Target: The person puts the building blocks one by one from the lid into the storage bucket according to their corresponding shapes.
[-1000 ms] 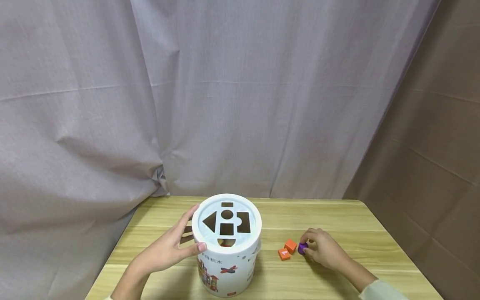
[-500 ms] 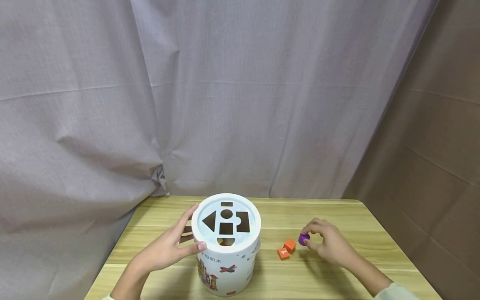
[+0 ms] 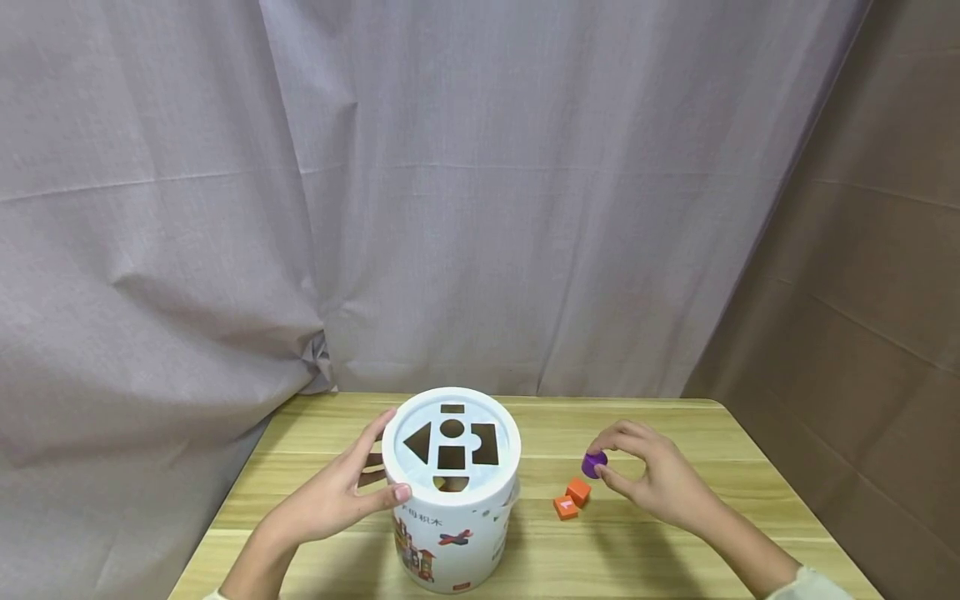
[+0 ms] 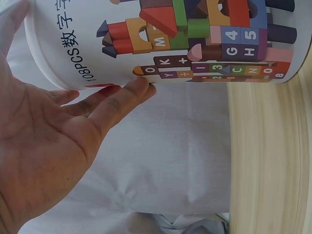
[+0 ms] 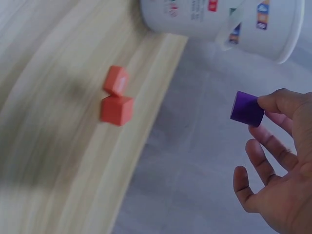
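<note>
Between thumb and index finger, my right hand [image 3: 660, 479] pinches a purple cylinder block [image 3: 595, 464], held above the table. In the right wrist view the purple block's flat end [image 5: 239, 106] faces away from the palm, and the other fingers spread loosely. My left hand [image 3: 337, 496] rests with spread, mostly straight fingers against the side of a white bucket [image 3: 450, 542], the thumb at its front rim. Shaped holes, among them a triangle, circle and square, are cut through the bucket's lid [image 3: 491, 483]. Printed toy blocks [image 4: 195, 39] decorate its wall.
Two orange blocks [image 3: 577, 492] lie touching on the wooden table [image 3: 547, 558], between the bucket and my right hand. One bears a pale mark. Behind the table hangs a grey curtain [image 3: 487, 208], and a brownish cloth [image 3: 862, 275] closes off the right.
My right hand has lifted the purple cylinder block off the table and carried it up, then slightly left toward the bucket. The left hand and the bucket look practically unmoved.
</note>
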{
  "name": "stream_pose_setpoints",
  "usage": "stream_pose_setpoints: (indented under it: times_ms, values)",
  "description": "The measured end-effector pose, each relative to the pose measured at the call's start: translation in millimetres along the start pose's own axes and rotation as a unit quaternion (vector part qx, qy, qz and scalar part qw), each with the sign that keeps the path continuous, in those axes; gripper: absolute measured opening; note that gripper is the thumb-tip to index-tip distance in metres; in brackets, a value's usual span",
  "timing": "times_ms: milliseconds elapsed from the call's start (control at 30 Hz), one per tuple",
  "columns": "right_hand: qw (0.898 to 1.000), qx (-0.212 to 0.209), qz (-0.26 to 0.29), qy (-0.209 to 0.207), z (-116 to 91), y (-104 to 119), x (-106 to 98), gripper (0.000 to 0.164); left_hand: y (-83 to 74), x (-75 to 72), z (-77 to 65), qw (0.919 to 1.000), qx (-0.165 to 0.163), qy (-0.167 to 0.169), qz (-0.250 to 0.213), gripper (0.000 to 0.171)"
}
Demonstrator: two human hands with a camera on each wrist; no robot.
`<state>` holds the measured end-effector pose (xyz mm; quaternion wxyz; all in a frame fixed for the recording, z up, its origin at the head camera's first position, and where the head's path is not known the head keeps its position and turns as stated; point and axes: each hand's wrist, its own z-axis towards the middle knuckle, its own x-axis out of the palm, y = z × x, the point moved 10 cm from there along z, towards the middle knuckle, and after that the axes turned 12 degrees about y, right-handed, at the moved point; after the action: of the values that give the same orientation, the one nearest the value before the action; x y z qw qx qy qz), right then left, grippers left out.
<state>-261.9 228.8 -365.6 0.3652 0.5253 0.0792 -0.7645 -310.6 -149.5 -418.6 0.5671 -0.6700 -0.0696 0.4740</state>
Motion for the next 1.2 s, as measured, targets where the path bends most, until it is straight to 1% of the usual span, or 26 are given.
stream_pose_setpoints:
  times_ms: [233, 400, 633, 800, 1033, 1200]
  values:
    - [1.0, 0.004, 0.015, -0.011, 15, 21, -12, 0.05, 0.4, 0.3, 0.0, 1.0, -0.004, 0.001, -0.004, 0.106]
    - [1.0, -0.003, 0.029, -0.009, 23, 35, -16, 0.052, 0.5, 0.7, 0.4, 1.0, -0.004, 0.002, -0.004, 0.106]
    - [0.999, -0.01, 0.044, 0.001, 34, 45, -17, 0.048, 0.3, -0.4, 0.3, 1.0, -0.005, 0.0, -0.001, 0.105]
    - [0.998, -0.011, 0.058, -0.001, 39, 51, -17, 0.046, -1.5, -0.3, 0.5, 1.0, -0.004, 0.001, 0.006, 0.106]
    - [0.996, -0.032, 0.082, 0.0, 49, 64, -14, 0.043, -2.8, -0.1, 0.6, 1.0, -0.004, 0.001, 0.007, 0.106]
    - [0.995, -0.04, 0.091, 0.001, 57, 72, -15, 0.043, -2.6, -0.6, -0.1, 1.0, -0.005, -0.001, 0.007, 0.106]
